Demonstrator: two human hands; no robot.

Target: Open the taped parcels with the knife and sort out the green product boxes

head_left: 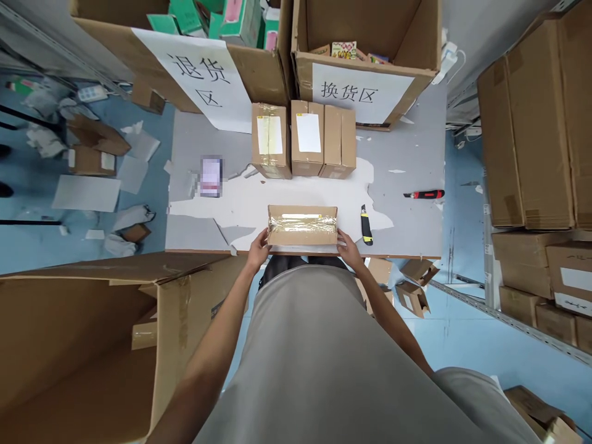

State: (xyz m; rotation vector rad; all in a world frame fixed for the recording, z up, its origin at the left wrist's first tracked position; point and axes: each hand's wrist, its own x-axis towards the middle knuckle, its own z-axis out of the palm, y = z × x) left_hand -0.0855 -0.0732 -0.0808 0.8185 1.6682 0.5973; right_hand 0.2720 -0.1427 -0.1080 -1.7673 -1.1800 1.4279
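A small cardboard box (302, 237) wrapped in shiny clear tape lies at the table's front edge. My left hand (259, 250) grips its left end, and my right hand (349, 249) has its fingers against the right end. The undersides of both hands' fingers are partly hidden. Right of the box lies a yellow and black utility knife (365, 226). Farther right is a red and black utility knife (424, 194). Behind the held box stand a taped carton (272, 163) with a pale label, a carton with a white label (309, 133), and a plain carton (340, 142).
Two large open cartons with Chinese signs, a left one (259, 74) holding green boxes and a right one (370, 65), stand at the table's back. A phone-like item (211, 176) lies left. A big open box (173, 327) is beside me; stacked cartons (536, 129) are at right.
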